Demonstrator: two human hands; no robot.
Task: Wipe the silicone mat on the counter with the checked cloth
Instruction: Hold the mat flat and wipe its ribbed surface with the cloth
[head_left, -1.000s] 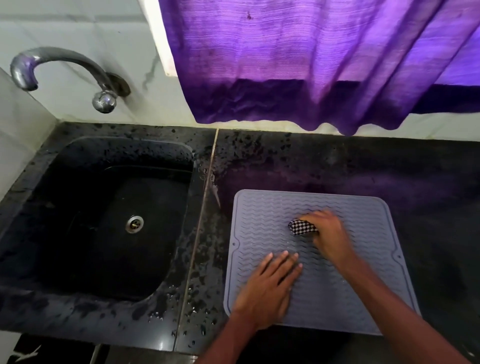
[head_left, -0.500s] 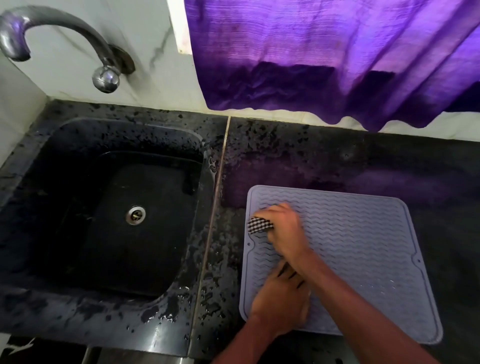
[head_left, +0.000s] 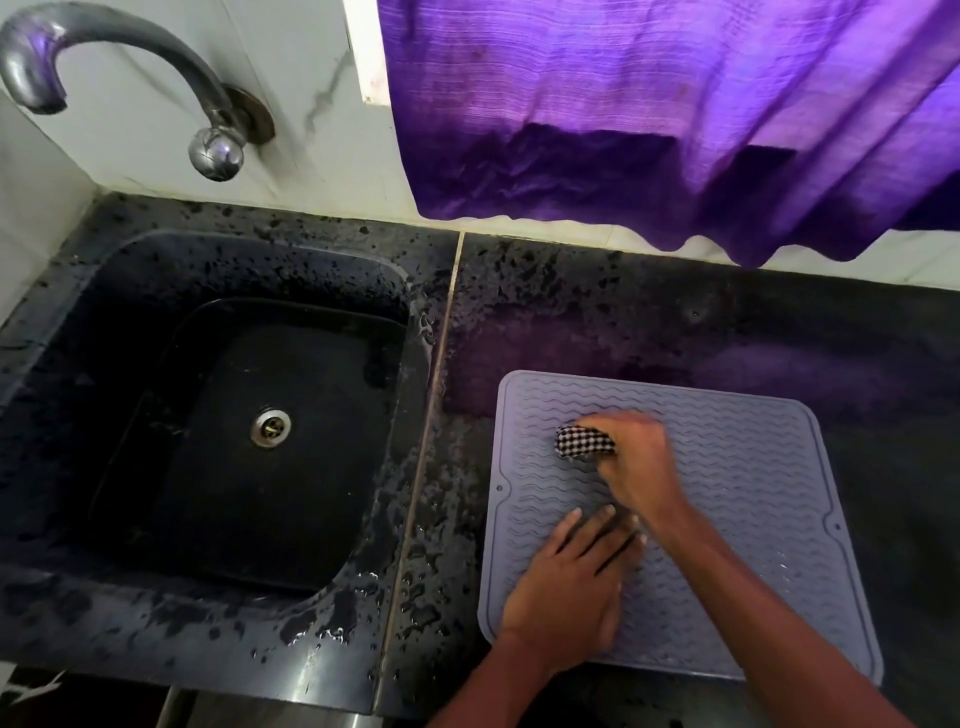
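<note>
My right hand (head_left: 636, 457) is blurred, its grip hiding most of the checked cloth (head_left: 582, 441); I see the purple curtain (head_left: 649, 104) cut off top and right.

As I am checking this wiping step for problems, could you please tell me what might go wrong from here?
The counter is wet beside the silicone mat, so the mat may slide if the left hand pressing it lifts.
The right hand holds the checked cloth bunched small; strokes could miss the mat's edges and corners.

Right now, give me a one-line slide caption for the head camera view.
Right hand grips the checked cloth on the silicone mat; left hand lies flat on it, beside a wet sink.
</note>
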